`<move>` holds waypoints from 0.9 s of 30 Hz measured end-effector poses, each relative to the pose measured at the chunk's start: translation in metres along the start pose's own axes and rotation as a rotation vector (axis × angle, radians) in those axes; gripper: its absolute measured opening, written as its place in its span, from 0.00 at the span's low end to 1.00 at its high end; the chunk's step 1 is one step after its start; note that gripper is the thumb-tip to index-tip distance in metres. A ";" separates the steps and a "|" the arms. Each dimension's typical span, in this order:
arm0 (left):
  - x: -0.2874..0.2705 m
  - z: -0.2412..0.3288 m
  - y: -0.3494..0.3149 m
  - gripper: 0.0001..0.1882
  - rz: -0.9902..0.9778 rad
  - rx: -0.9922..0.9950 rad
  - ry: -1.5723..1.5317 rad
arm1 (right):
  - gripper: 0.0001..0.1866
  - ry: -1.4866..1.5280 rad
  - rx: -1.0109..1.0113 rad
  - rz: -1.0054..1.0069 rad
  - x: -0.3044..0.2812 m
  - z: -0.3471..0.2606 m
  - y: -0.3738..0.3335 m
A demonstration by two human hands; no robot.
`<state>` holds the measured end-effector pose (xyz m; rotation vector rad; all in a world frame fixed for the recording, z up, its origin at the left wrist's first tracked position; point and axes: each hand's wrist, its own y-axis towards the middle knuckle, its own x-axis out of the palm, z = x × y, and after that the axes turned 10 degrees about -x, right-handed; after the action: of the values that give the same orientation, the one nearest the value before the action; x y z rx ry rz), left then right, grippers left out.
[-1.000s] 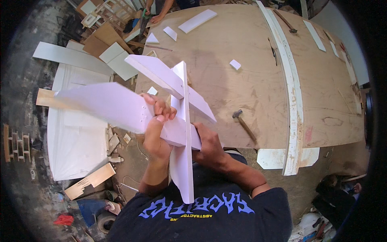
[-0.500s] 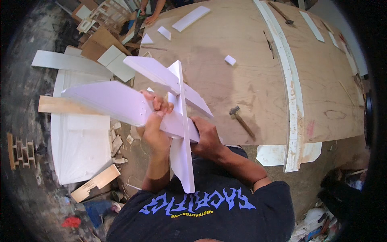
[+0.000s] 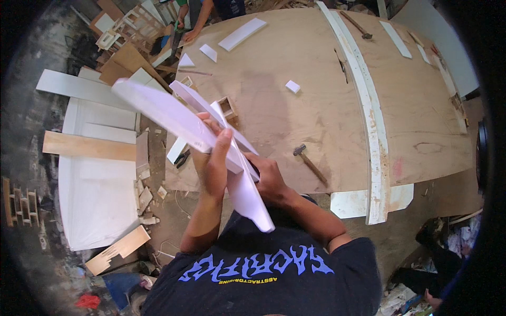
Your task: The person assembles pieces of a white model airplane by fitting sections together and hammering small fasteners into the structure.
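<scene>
Both hands (image 3: pixel 240 168) grip crossed white boards (image 3: pixel 179 118) above plywood table (image 3: pixel 316 95).

**Dark tee with blue lettering, bare arms**

The person wears a black short-sleeved T-shirt (image 3: pixel 263 284) with large jagged blue lettering across the chest and a smaller yellow-green line of print just under it. The sleeves end above the elbows. Below them both forearms are bare, as are the left hand (image 3: pixel 213 163) and right hand (image 3: pixel 271 179).
</scene>
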<state>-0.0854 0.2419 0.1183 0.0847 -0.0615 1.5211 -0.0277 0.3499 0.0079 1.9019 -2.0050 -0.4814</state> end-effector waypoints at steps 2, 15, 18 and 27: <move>-0.012 -0.001 0.000 0.35 -0.124 -0.087 -0.005 | 0.28 0.049 0.056 -0.053 0.000 0.001 0.002; -0.183 -0.080 -0.070 0.30 -0.063 -0.582 -0.037 | 0.24 0.129 0.174 -0.023 0.069 -0.004 -0.019; -0.160 -0.061 -0.073 0.33 -0.122 -0.591 -0.400 | 0.19 0.205 0.205 -0.033 0.079 0.006 -0.033; -0.154 -0.058 -0.064 0.28 -0.318 -0.565 -0.704 | 0.18 0.094 0.304 0.057 0.118 -0.027 -0.048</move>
<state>-0.0296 0.0917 0.0449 0.1643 -0.9867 1.0499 0.0214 0.2297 0.0108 1.9868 -2.1620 -0.0715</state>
